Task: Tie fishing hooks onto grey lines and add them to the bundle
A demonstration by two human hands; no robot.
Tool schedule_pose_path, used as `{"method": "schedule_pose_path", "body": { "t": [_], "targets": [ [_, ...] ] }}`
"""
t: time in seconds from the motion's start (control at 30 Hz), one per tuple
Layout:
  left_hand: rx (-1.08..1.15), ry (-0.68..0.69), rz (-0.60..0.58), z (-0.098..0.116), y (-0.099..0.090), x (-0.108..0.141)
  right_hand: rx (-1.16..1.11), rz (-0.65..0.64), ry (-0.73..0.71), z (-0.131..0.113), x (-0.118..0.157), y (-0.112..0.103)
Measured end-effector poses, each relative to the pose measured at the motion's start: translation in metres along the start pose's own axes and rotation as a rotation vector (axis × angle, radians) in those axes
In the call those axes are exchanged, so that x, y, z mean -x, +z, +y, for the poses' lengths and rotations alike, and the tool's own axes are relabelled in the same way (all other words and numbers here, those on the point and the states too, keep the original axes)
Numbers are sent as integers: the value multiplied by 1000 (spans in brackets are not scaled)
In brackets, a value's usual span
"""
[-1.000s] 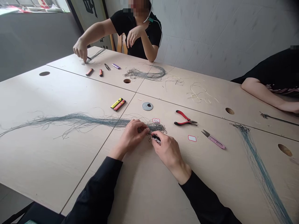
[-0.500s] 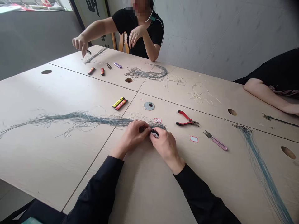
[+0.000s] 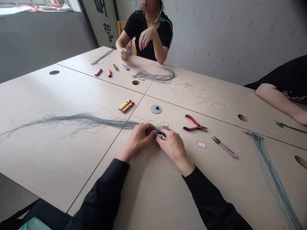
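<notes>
A long bundle of grey-blue threads (image 3: 103,122) stretches from the left across the table and under my left hand (image 3: 140,139). Its thumb and fingers are pinched together on thread near the bundle's right end; exactly which strand is too fine to see. My right hand (image 3: 174,147) is closed around a lighter (image 3: 162,136), whose metal top points at my left fingertips. Behind the fingers the tangled, knotted end (image 3: 168,128) of the bundle partly shows. A small dark loop hangs just below the fingertips.
Beyond my hands lie a pair of lighters (image 3: 126,105), a grey disc (image 3: 156,109) and a red-bordered label (image 3: 164,124). To the right are red-handled pliers (image 3: 194,123), pink thread snips (image 3: 225,147) and a blue thread bundle (image 3: 268,169). A co-worker (image 3: 148,35) sits opposite.
The co-worker opposite has drawn an outstretched arm back toward the body, holding a small object. My hands stay together at the bundle's end; the view has shifted slightly.
</notes>
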State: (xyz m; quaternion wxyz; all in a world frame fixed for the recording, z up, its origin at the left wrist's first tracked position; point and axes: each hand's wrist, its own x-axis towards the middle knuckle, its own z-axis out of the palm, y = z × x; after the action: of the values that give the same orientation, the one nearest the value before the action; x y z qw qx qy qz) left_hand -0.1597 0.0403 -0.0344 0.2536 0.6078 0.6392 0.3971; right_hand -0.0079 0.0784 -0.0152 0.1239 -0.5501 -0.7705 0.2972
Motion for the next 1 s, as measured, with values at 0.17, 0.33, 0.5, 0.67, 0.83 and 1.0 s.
{"method": "schedule_pose_path", "body": {
  "t": [0.17, 0.33, 0.5, 0.67, 0.83, 1.0],
  "targets": [
    [-19, 7, 29, -3, 1, 2, -186, -70, 54, 11, -3, -9],
    [-20, 35, 53, -1, 1, 3, -337, -156, 116, 19, -7, -12],
    [-18, 51, 56, 1, 1, 3, -365, -179, 164, 18, -7, -15],
    [-20, 64, 51, 2, 1, 4, -322, -197, 153, 13, -6, -15],
    [-23, 84, 48, -1, 2, 4, -261, -222, 137, 10, -8, -13],
    [-31, 95, 36, -4, 2, 4, -243, -266, 142, 10, -8, -14]
  ]
}}
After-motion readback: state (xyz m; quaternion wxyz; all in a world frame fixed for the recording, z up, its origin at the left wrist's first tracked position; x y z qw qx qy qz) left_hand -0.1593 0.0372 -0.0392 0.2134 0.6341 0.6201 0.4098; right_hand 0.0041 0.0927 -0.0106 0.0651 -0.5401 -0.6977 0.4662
